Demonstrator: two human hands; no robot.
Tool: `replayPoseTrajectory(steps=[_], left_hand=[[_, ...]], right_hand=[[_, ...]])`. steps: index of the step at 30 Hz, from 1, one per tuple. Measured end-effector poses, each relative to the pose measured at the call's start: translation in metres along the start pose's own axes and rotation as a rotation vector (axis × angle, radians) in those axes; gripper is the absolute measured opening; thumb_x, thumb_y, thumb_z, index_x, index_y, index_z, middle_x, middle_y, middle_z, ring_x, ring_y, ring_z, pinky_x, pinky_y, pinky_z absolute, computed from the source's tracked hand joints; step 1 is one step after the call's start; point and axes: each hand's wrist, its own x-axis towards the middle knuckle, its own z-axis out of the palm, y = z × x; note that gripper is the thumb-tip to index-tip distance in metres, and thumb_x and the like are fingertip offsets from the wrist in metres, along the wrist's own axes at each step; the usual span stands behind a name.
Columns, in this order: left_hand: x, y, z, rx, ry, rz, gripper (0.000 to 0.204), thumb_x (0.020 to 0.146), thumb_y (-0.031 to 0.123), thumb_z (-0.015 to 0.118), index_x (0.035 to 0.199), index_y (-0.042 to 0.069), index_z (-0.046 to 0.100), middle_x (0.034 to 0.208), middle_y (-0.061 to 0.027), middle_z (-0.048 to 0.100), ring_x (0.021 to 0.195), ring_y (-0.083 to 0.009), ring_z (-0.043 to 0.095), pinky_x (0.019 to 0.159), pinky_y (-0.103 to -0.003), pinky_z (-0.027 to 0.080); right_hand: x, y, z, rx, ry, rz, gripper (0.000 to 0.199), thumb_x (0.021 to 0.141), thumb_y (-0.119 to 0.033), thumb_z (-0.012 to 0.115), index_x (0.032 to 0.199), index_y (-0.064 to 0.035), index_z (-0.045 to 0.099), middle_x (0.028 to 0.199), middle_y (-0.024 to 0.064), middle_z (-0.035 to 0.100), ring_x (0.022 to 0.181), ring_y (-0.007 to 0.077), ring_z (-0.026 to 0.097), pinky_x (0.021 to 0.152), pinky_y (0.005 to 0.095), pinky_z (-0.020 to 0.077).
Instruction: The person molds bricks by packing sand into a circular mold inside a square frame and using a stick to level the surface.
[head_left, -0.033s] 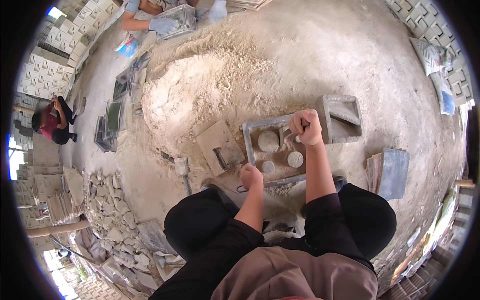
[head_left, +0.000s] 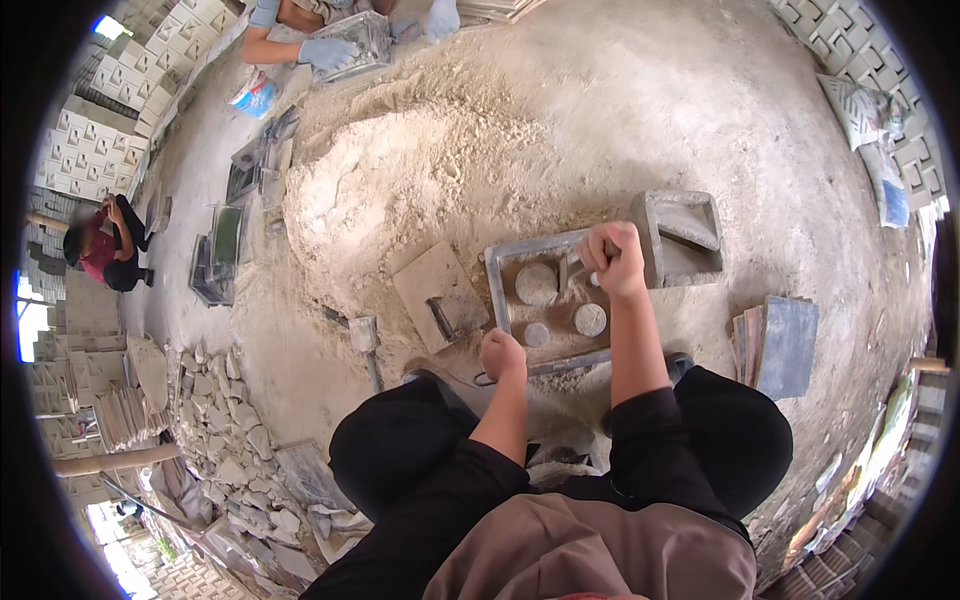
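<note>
Both curled: L hand (head_left: 503, 355) & R hand (head_left: 612, 260) nr grey frame (head_left: 535, 243); can't tell what's held.

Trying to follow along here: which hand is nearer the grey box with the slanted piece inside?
Right. The right hand is just left of the grey box; the left hand is farther left, by the near-left corner of the rectangular frame.
</note>
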Motion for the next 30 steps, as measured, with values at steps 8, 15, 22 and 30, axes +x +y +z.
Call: replayPoseTrajectory(steps=[8, 15, 22, 30], left_hand=[[-0.002, -0.003, 0.0, 0.041, 0.008, -0.023, 0.043, 0.078, 0.033, 0.03, 0.086, 0.005, 0.062, 0.088, -0.0191, 0.06, 0.085, -0.0384, 0.055, 0.074, -0.048, 0.042], [-0.004, 0.001, -0.002, 0.027, -0.04, -0.009, 0.042, 0.079, 0.032, 0.029, 0.085, 0.004, 0.06, 0.088, -0.0197, 0.06, 0.084, -0.0392, 0.055, 0.072, -0.049, 0.041], [-0.002, -0.019, 0.005, 0.066, -0.037, 0.017, 0.041, 0.079, 0.031, 0.029, 0.082, 0.004, 0.059, 0.085, -0.0188, 0.06, 0.081, -0.0393, 0.055, 0.07, -0.05, 0.042], [-0.001, -0.003, -0.005, 0.034, -0.029, -0.034, 0.042, 0.079, 0.031, 0.028, 0.086, 0.005, 0.06, 0.089, -0.0184, 0.06, 0.085, -0.0378, 0.055, 0.074, -0.049, 0.042]], right_hand=[[-0.04, 0.024, 0.034, -0.389, 0.34, -0.261, 0.049, 0.085, -0.033, 0.034, 0.046, -0.0035, 0.032, 0.042, 0.003, 0.035, 0.039, 0.0105, 0.03, 0.039, 0.0251, 0.0205], [-0.043, 0.027, 0.029, -0.184, 0.448, -0.176, 0.054, 0.084, -0.041, 0.036, 0.045, -0.0034, 0.031, 0.041, 0.0032, 0.03, 0.039, 0.0123, 0.029, 0.039, 0.0266, 0.02], [-0.045, 0.033, 0.032, -0.361, 0.345, -0.126, 0.05, 0.083, -0.037, 0.034, 0.045, -0.0039, 0.033, 0.042, 0.0054, 0.033, 0.038, 0.0139, 0.03, 0.039, 0.0274, 0.0218], [-0.012, -0.042, 0.058, 0.078, 0.531, -0.158, 0.045, 0.085, -0.03, 0.028, 0.045, -0.0086, 0.028, 0.039, 0.0022, 0.028, 0.036, 0.0116, 0.023, 0.037, 0.0263, 0.0193]])
